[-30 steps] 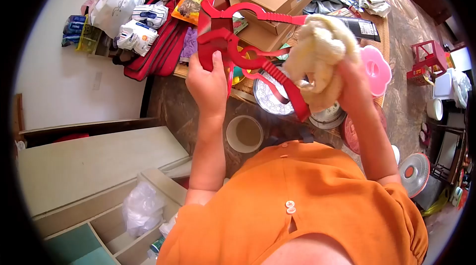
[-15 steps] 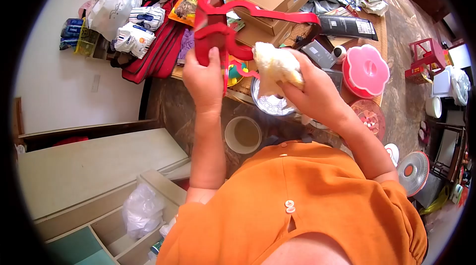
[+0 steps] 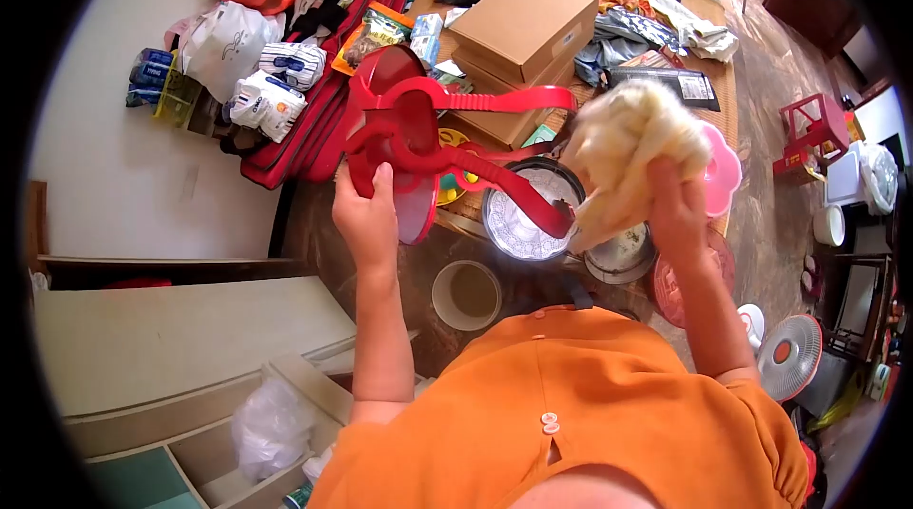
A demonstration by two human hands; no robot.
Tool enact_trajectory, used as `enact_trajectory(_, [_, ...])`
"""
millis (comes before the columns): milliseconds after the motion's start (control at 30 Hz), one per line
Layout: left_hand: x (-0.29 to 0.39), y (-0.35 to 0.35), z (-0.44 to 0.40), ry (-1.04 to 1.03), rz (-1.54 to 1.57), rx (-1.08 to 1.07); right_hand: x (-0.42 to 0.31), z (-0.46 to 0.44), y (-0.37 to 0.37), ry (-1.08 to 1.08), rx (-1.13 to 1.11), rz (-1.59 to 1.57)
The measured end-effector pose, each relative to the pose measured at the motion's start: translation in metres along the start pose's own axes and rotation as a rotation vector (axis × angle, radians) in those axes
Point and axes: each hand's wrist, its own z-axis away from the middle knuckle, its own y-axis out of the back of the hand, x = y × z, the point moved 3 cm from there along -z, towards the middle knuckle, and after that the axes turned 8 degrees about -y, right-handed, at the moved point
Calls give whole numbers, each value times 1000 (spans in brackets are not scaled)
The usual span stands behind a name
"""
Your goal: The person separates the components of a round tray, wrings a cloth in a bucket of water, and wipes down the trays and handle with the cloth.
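Note:
My left hand [image 3: 366,224] grips a glossy red plastic frame [image 3: 418,159] with two long curved arms that reach to the right; its exact kind is unclear. A crumpled cream cloth [image 3: 630,152] is bunched in my right hand [image 3: 677,209], slightly blurred, apart from the frame's arm ends. Below them, a round metal tin with a patterned silvery bottom [image 3: 528,219] sits by the table's near edge. Partly behind the cloth shows a pink flower-shaped lid [image 3: 721,169].
Cardboard boxes [image 3: 523,24] are stacked on the mat-covered table. Red folded padding [image 3: 319,128] and bagged items lie at the left. A beige bucket [image 3: 466,295] stands on the floor. An open drawer [image 3: 228,442] is at lower left, a fan [image 3: 789,357] at right.
The cloth has come away from the red frame, moving right and opening out. The frame has tilted and dropped slightly to the left, showing more of its underside.

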Motion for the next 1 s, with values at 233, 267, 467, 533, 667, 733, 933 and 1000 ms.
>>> enact_trajectory(233, [38, -17, 19, -86, -12, -51, -30, -45, -91, 523, -136, 1008])
enact_trajectory(267, [38, -17, 19, -81, 54, -43, -25, -46, -96, 306, -240, 1061])
enact_trajectory(467, [24, -7, 23, 6, 66, -135, -22, -46, -78, 283, -200, 1095])
enact_trajectory(533, [23, -3, 25, -3, 60, -134, -22, -41, -64, 310, -189, 1075])
enact_trajectory(667, [11, 4, 19, 40, 126, -86, -12, -42, -30, 46, -83, 567])
enact_trajectory(733, [10, 6, 17, 71, 201, -91, -12, -38, -23, 64, -105, 525])
enact_trajectory(933, [-12, -2, 8, 181, 408, -91, 11, -32, -10, 313, -133, 311])
enact_trajectory(1000, [-7, -6, 5, 198, 430, -90, 15, -30, -15, 269, -132, 215])
